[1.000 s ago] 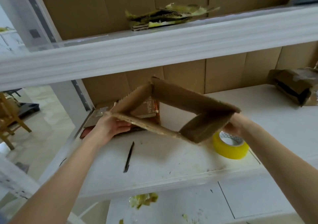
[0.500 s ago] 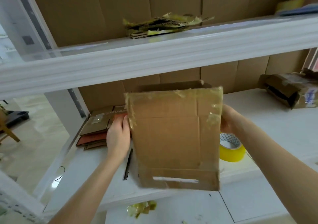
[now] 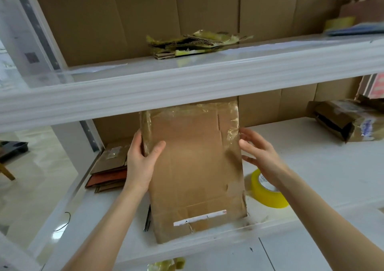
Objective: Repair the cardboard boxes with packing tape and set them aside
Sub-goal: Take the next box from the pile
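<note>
Only the left hand [image 3: 141, 162] gripped the cardboard box [image 3: 195, 166] mid-frame; the right hand [image 3: 261, 156], fingers spread, held nothing, so the box might topple onto the yellow tape roll [image 3: 268, 196].

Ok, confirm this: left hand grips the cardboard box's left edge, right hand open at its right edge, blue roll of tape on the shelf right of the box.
Not quite: in the head view the roll of tape is yellow, not blue. The rest stands: left hand grips the cardboard box, right hand open at its right edge, tape on the shelf.
</note>
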